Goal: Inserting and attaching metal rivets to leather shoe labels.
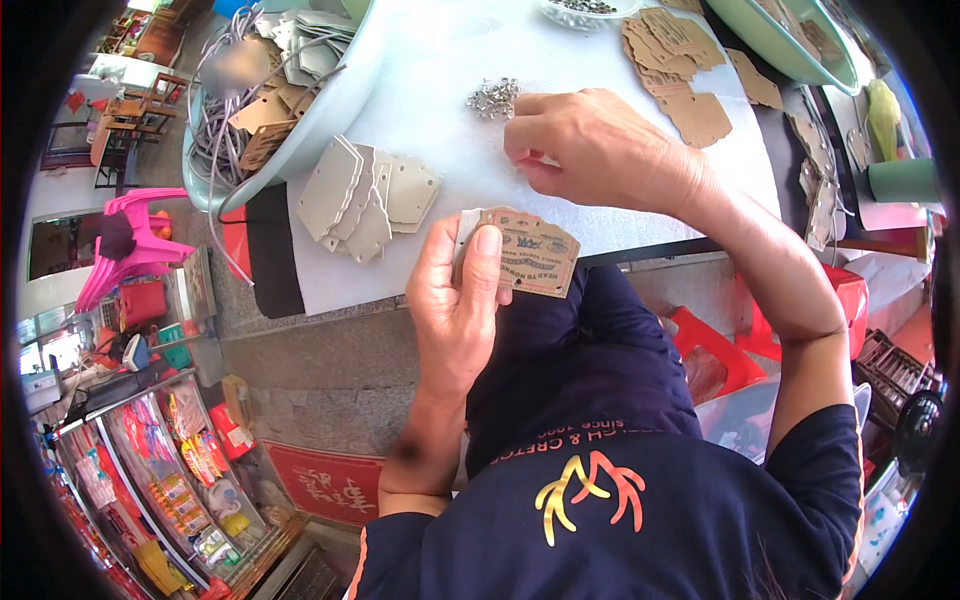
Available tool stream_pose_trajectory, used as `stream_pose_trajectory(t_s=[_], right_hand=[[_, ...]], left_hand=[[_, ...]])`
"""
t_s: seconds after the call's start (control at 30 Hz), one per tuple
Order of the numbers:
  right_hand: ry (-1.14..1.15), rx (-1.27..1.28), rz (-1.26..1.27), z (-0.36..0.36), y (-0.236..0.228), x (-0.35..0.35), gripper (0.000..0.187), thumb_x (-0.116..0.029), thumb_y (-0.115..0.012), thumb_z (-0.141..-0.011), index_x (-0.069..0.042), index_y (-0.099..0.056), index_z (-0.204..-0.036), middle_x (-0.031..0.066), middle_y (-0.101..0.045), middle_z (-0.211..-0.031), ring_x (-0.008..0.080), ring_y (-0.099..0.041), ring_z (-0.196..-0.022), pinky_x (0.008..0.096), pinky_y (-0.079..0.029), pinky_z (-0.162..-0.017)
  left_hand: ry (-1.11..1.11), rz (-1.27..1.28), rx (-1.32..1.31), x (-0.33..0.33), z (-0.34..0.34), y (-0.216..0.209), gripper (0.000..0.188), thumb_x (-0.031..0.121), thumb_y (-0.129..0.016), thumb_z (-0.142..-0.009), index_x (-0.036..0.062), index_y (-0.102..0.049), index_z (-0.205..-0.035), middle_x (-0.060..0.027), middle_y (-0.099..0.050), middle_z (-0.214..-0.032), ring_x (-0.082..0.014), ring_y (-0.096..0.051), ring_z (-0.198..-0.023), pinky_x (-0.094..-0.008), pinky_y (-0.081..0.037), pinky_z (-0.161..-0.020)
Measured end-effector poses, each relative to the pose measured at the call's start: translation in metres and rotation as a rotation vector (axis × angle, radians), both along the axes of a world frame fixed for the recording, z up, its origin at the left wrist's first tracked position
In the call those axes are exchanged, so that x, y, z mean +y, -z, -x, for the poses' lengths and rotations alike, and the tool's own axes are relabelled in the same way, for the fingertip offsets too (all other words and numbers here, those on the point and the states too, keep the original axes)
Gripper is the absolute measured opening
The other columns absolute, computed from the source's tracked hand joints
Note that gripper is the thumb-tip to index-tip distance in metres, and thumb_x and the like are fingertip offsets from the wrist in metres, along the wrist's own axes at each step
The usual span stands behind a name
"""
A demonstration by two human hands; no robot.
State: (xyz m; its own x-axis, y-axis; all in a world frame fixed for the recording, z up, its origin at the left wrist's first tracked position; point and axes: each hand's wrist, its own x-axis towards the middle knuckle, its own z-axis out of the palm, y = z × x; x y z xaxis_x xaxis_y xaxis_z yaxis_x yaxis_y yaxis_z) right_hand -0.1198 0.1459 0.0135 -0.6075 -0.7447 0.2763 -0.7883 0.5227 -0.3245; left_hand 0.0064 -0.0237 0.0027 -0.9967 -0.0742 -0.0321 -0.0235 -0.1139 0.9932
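Observation:
My left hand (455, 300) grips a brown cardboard tag (540, 255) with dark print and small holes, the thumb pressed on its face. A paler card edge shows behind the tag, under the fingers. Over the white work surface (470, 150), my right hand (600, 150) is closed with its fingertips pinched together. Whatever lies between those fingertips is too small or hidden to make out. Just beyond them lies a small heap of shiny metal bits (494, 98). Left of the held tag, a fanned stack of grey cards (385, 205) with punched holes rests near the table's front edge.
A pale blue basin (340, 120) of grey cords and cards stands at the left. Brown tags (690, 115) lie at the back right, near a green basin (845, 70). A clear tub (585, 18) holds more metal bits. Pink plastic stool (135, 245) on the left floor.

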Motion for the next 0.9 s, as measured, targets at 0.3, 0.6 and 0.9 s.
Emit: stream_pose_trajectory(t_s=[0.3,0.6,0.9], right_hand=[[-0.134,-0.880,0.338,-0.007,-0.015,0.012,0.010,-0.006,-0.065,-0.084,0.000,-0.065,-0.091,0.0008,-0.065,-0.077,0.0045,-0.058,-0.071,0.0227,-0.048,-0.063],[-0.242,-1.004,0.265,-0.001,-0.018,0.026,0.017,-0.017,-0.063,-0.082,-0.002,-0.069,-0.088,0.0001,-0.063,-0.069,0.0074,-0.055,-0.058,0.0234,-0.044,-0.051],[-0.260,-1.021,0.216,0.001,-0.026,0.030,0.007,-0.008,-0.068,-0.083,-0.001,-0.066,-0.083,-0.0013,-0.060,-0.072,0.0051,-0.055,-0.066,0.0227,-0.043,-0.056]], left_hand=[[0.182,0.207,0.105,-0.003,0.008,-0.005,0.021,0.019,-0.052,-0.099,0.0004,-0.057,-0.107,-0.0004,-0.061,-0.082,-0.0026,-0.048,-0.061,-0.0183,-0.041,-0.054],[0.255,0.376,0.127,0.001,0.011,-0.012,0.012,0.010,-0.057,-0.094,-0.0016,-0.059,-0.097,-0.0105,-0.060,-0.077,-0.0137,-0.055,-0.065,-0.0277,-0.046,-0.062],[0.267,0.394,0.185,0.004,0.014,-0.012,0.011,0.009,-0.058,-0.093,-0.0020,-0.059,-0.095,-0.0103,-0.058,-0.074,-0.0163,-0.055,-0.063,-0.0283,-0.044,-0.060]])
